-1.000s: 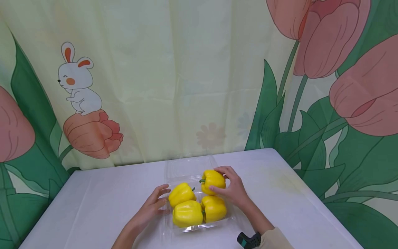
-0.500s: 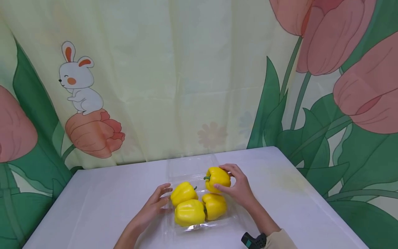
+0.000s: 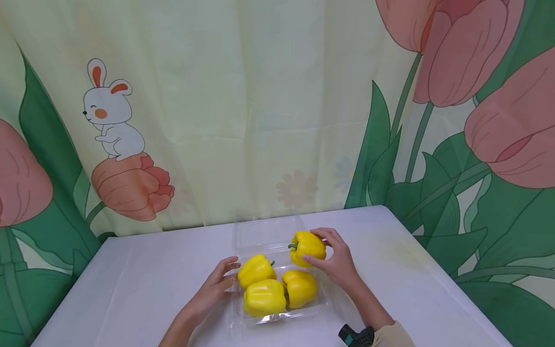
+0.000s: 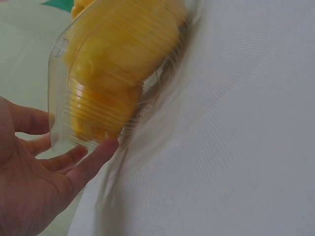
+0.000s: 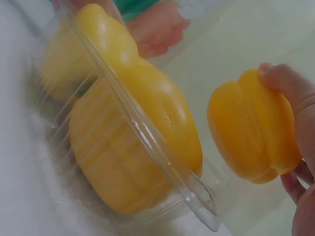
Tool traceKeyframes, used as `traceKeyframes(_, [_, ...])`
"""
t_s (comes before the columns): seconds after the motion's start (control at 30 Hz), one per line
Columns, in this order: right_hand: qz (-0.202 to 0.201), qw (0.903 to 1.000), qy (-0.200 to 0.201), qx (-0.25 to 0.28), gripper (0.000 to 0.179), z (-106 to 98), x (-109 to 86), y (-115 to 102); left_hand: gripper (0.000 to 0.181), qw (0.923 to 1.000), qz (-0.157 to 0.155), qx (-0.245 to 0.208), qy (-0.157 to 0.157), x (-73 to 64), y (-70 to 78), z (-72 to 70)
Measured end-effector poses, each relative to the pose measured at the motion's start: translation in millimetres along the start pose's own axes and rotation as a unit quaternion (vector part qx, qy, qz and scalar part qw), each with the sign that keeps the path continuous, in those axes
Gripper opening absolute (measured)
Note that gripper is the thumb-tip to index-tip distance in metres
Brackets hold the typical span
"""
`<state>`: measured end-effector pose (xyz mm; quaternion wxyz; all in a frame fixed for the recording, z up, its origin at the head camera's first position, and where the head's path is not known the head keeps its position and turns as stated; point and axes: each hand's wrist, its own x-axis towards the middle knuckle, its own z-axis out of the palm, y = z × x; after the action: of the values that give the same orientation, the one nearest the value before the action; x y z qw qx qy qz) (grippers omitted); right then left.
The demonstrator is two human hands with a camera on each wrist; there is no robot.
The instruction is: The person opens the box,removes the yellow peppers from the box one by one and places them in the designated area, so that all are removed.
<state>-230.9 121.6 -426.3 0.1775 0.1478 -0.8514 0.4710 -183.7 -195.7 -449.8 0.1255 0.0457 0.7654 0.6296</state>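
Raised over the back right corner of a clear plastic clamshell container (image 3: 299, 313), a yellow bell pepper (image 3: 307, 249) with a green stem is held by my right hand (image 3: 341, 262), thumb on the near side and fingers behind. The right wrist view shows this pepper apart from the container's rim. Three more yellow bell peppers lie inside: one at back left (image 3: 257, 271), one at front left (image 3: 264, 298) and one at front right (image 3: 301, 288). My left hand (image 3: 211, 288) rests its extended fingertips against the container's left wall, as the left wrist view also shows.
The container's clear lid (image 3: 269, 233) lies folded back towards the table's far edge. White cloth covers the table (image 3: 147, 279). Behind it hangs a curtain (image 3: 208, 106) printed with tulips and a rabbit. A dark device (image 3: 356, 335) is strapped at my right wrist.
My right hand has moved slightly up and to the right with its bell pepper, away from the front right pepper. My left hand has stayed at the container's side.
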Motion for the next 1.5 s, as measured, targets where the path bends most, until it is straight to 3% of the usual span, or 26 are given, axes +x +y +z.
traceKeyframes(1.5, [0.009,0.9998,0.016,-0.012,0.057,-16,5.2,8,0.052,0.9998,-0.018,0.003,0.013,1.1,-2.3,-0.6])
